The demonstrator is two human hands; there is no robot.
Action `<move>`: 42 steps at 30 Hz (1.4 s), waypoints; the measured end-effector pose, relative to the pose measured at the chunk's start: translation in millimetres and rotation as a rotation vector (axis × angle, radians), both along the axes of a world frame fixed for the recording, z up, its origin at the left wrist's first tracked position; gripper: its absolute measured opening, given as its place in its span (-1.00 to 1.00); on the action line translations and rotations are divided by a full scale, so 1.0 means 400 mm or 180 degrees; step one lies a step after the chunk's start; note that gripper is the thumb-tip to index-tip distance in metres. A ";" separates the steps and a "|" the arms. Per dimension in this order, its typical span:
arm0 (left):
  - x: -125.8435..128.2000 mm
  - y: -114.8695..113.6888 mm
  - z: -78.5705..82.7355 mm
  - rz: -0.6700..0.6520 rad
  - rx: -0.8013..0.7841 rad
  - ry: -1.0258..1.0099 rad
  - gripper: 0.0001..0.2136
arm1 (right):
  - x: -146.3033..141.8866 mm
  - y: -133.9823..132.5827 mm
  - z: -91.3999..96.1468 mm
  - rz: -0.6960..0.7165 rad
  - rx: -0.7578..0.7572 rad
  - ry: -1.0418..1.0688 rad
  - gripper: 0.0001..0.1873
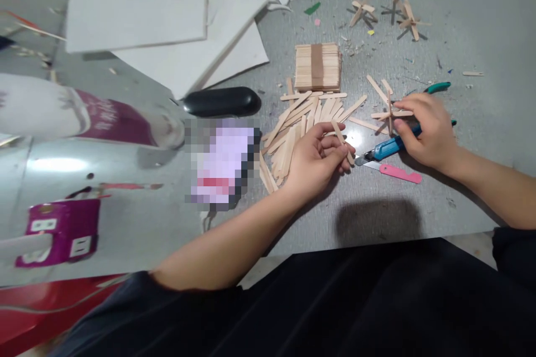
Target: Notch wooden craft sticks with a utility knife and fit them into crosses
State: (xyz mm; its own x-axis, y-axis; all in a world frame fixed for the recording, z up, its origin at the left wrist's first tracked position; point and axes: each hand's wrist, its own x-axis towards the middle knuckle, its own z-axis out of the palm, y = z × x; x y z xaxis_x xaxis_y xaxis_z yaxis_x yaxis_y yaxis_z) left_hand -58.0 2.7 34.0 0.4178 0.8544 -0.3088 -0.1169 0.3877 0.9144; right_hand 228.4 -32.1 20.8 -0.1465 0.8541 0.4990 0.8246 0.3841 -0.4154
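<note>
Between the thumb and fingers of my left hand [320, 153] is a wooden craft stick [338, 133], tilted over the table. My right hand [429, 128] pinches a small star of crossed craft sticks [391, 115] by one of its arms. Beneath that hand lies a blue utility knife [389, 148], its tip close to my left fingers. A pink folding knife [400, 173] rests just nearer to me. Loose craft sticks [288, 148] spread in a pile beside and behind my left hand. Pliers with a green handle [438, 87] are partly hidden by my right hand.
A banded stack of craft sticks [329, 67] lies behind the pile. Several finished stars [362, 9] stand farther back. On the left are a phone [226, 162], a black case [221, 101], white foam boards [138, 5], a white and purple bottle [113, 117] and a purple power socket [62, 231].
</note>
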 end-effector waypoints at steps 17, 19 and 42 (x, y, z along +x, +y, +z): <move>-0.009 0.018 0.016 0.0184 -0.0217 0.0007 -0.66 | -0.001 -0.020 0.012 0.0196 0.0280 -0.0424 -0.86; -0.013 0.020 0.014 0.0204 -0.0191 0.0012 -0.69 | 0.004 -0.018 0.013 0.0131 0.0234 -0.0422 -0.86; -0.064 -0.008 0.015 -0.0770 0.1222 0.1578 -0.72 | -0.020 -0.029 0.015 0.0734 -0.0191 -0.1000 -0.71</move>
